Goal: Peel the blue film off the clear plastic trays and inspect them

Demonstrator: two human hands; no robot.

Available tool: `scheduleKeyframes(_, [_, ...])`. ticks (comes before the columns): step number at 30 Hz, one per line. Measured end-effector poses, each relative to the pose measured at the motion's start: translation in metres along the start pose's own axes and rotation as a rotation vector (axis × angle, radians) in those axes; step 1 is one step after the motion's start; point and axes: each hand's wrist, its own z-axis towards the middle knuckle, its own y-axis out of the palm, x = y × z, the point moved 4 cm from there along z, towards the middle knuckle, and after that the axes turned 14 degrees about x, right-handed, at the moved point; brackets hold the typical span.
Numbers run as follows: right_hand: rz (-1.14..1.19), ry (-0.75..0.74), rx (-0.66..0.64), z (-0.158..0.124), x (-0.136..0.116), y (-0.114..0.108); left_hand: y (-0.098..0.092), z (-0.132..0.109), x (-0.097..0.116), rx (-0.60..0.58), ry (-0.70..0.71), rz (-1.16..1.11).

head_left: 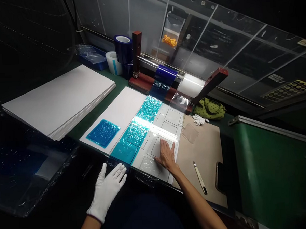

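Observation:
My left hand (pixel 108 187), in a white glove, is held open in front of the table's near edge, its fingers apart and holding nothing. My bare right hand (pixel 167 156) rests with spread fingers on a clear film strip (pixel 148 166) with rounded square outlines. Beside that strip runs a wrinkled blue film strip (pixel 137 132), drawn from the blue film roll (pixel 166 74). The clear film comes from the white roll (pixel 191 85). On a white sheet (pixel 124 105) to the left lies a blue film-covered square (pixel 103 133).
A stack of white sheets (pixel 59 95) stands at the left. On brown board (pixel 186 160) lie a pen-like knife (pixel 199 177), a clear square piece (pixel 190 133) and a phone (pixel 220 177). A green conveyor belt (pixel 273 163) is at the right. Spare rolls (pixel 113 63) stand behind.

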Motion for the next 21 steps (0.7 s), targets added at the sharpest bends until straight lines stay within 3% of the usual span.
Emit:
scheduleKeyframes(3, [0.027,-0.015,-0.006,0.000,0.002,0.000,0.004,-0.002,0.001,0.014,-0.014,-0.038])
scheduleKeyframes(6, [0.049,0.061,0.085,0.005,0.020,-0.006,0.010,-0.007,0.002,0.032,-0.027,-0.094])
scheduleKeyframes(8, [0.061,0.193,0.192,0.014,0.045,-0.014,0.015,-0.012,0.004,0.044,-0.018,-0.086])
scheduleKeyframes(11, [0.061,0.542,0.278,0.036,0.104,-0.028,0.024,-0.021,0.009,0.067,0.028,-0.026])
scheduleKeyframes(13, [0.037,0.751,0.272,0.054,0.144,-0.036,0.028,-0.027,0.012,0.086,0.061,-0.006])
scheduleKeyframes(16, [0.027,0.872,0.237,0.082,0.183,-0.040,0.034,-0.034,0.013,0.113,0.084,0.002])
scheduleKeyframes(21, [0.111,0.901,0.163,0.101,0.194,-0.035,0.047,-0.048,0.007,0.106,0.111,0.100])
